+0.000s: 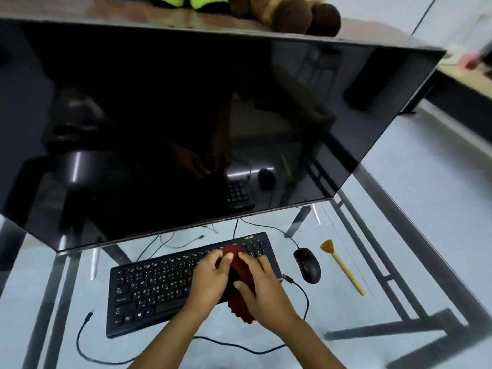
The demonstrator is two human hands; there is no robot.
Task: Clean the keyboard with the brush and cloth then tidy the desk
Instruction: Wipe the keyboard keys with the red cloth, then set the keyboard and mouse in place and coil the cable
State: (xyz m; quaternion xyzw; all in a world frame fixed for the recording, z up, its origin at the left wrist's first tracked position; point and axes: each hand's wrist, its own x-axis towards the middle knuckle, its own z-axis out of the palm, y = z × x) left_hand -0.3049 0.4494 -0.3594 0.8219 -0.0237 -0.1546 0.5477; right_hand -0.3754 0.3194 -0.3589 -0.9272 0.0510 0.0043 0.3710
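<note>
Office-type workstation: glass desk [372, 209], large dark monitor [186, 115], keyboard [159, 283], mouse [307, 265] (plush toy [287, 14] behind).

Dark monitor [186, 115], black mouse [307, 265] right of it, brown plush toy [287, 14] behind

Glass-top desk [372, 225] on dark metal frame; pale floor visible thru it. On the glass: black keyboard [159, 286] at centre, angled; black mouse [307, 265] just right of kbd, corded; brush [343, 267] w/ yellow handle, orange bristles, right of mouse, apart from it. Big dark monitor [186, 115] stands behind kbd. Loose black cables [85, 344] trail along front edge.
</note>
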